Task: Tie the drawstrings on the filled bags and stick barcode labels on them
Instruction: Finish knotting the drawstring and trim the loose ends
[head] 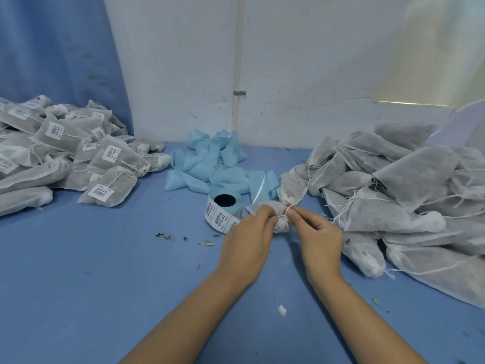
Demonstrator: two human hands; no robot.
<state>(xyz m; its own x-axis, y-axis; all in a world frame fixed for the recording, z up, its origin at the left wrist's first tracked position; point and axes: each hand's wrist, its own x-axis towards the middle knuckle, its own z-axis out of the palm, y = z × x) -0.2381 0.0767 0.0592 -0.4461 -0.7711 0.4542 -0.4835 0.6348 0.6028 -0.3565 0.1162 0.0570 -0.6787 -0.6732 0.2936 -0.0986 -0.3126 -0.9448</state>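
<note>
— So where is the bag (pixel 283 225) that's being worked on?

— Between both hands, just above the tabletop (pixel 91 271) and close in front of the roll (pixel 223 209). The left hand (pixel 249 228) has its fingers curled round the gathered neck. The right hand (pixel 319 232) pinches the drawstring (pixel 288 209) right at that neck.

— Why hold it that way?

— My guess is that the left keeps the mouth bunched shut so the filling cannot spill, while the right has the cord free to pull and knot. Whether a knot is made yet is too small to tell.

— And the heaps on each side?

— It reads like a line. The untied pile (pixel 393 193) lies to the right, strings loose, within easy reach of the right hand. The labelled pile (pixel 65 151) sits well apart on the left, and many of its bags show a barcode sticker. Work seems to pass from right to left.

— The roll in the middle, then?

— Handy for the next step, I'd say. It lies on its side just beside the left hand, labels facing out. Behind it the blue backing (pixel 210 164) is heaped near the wall, out of the way.

— Any risk?

— Leaf crumbs (pixel 164 235) on the tabletop suggest the bags shed, so a slack neck could drop more.
</note>
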